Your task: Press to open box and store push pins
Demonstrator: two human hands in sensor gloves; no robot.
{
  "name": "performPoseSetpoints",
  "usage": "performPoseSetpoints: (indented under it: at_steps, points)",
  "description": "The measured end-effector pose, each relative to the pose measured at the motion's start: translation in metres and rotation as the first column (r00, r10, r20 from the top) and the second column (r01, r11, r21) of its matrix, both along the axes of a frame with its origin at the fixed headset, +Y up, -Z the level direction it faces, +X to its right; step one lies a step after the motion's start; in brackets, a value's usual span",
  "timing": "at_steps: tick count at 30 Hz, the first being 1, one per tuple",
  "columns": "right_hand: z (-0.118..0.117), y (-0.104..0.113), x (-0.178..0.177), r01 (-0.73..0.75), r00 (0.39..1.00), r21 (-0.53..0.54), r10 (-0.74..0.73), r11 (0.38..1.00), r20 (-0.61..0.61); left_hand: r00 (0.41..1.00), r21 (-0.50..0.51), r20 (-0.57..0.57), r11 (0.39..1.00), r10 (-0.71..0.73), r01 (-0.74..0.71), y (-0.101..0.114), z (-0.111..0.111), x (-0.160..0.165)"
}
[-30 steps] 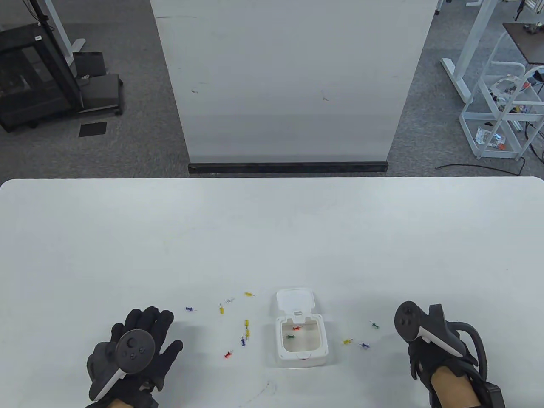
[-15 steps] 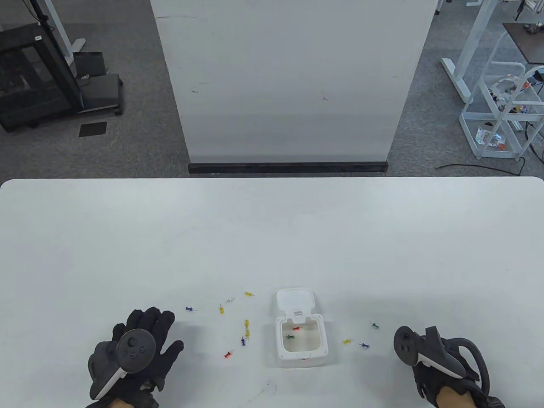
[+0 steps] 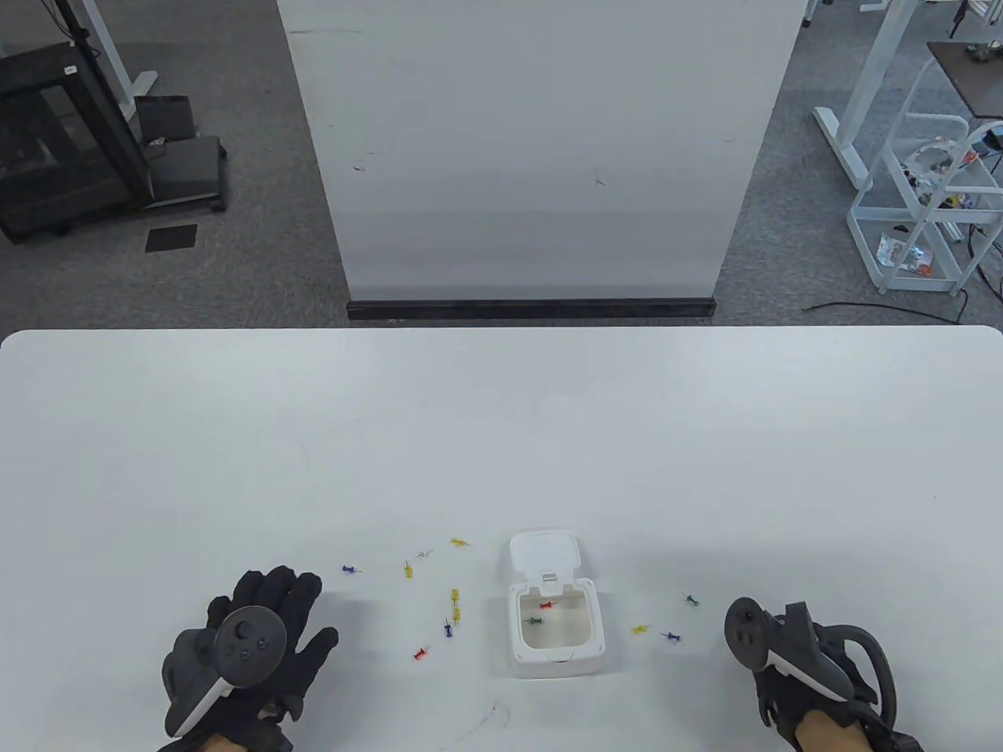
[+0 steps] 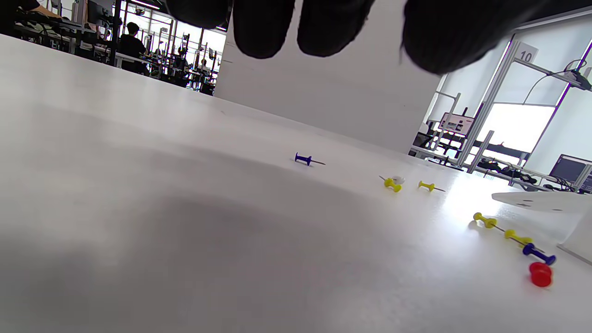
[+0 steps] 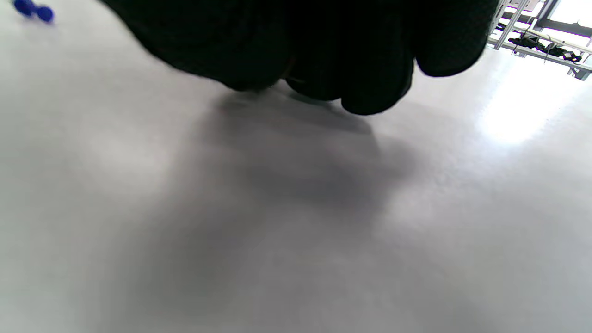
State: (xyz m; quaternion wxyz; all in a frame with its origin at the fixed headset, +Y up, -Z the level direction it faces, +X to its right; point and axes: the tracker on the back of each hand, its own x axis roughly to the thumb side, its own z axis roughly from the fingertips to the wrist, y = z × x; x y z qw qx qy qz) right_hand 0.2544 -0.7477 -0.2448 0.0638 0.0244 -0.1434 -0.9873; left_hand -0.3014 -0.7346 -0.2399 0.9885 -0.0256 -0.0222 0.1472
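Note:
The white box (image 3: pixel 593 648) stands open near the table's front edge, its lid (image 3: pixel 545 554) tipped back. A red pin (image 3: pixel 547 605) and a green pin (image 3: pixel 534 621) lie inside. Several pins lie left of it, among them a red pin (image 3: pixel 421 652), a blue pin (image 3: pixel 352 569) and a yellow pin (image 3: pixel 454 596); the left wrist view shows them too, with the red pin (image 4: pixel 539 274) nearest. A green pin (image 3: pixel 690 600), a yellow pin (image 3: pixel 641 629) and a blue pin (image 3: pixel 670 637) lie right of it. My left hand (image 3: pixel 312 609) rests flat, fingers spread, empty. My right hand (image 3: pixel 772 689) has its fingers (image 5: pixel 323 46) curled just above the table, nothing visible in them.
The white table (image 3: pixel 501 439) stretches far behind the box. A white panel (image 3: pixel 533 157) stands beyond the table's back edge. A black cabinet (image 3: pixel 55 133) and a white wire rack (image 3: pixel 932 196) stand on the floor, well out of reach.
My right hand has drawn back toward the table's front edge and sunk lower. My left hand, the box and the pins have not moved.

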Motion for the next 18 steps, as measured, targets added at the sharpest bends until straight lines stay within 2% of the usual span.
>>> performPoseSetpoints:
  at_steps: [4,9,12,18]
  points:
    - [-0.007,0.024,-0.02,0.141,0.989,0.084,-0.144,0.986,0.032,1.0,0.002,-0.001,1.0,0.001,-0.001,0.0,0.0,0.0]
    - [-0.016,0.049,-0.061,0.288,0.957,0.122,-0.288,0.95,-0.021,1.0,0.003,0.001,1.0,-0.001,0.001,0.0,0.0,0.0]
    - [-0.019,0.058,-0.092,0.323,0.946,0.115,-0.315,0.94,-0.08,1.0,0.007,0.0,1.0,-0.004,0.004,0.001,0.0,0.0]
    - [-0.019,0.061,-0.15,0.337,0.93,0.079,-0.318,0.938,-0.183,1.0,0.009,0.0,1.0,-0.001,0.001,0.001,0.001,-0.001]
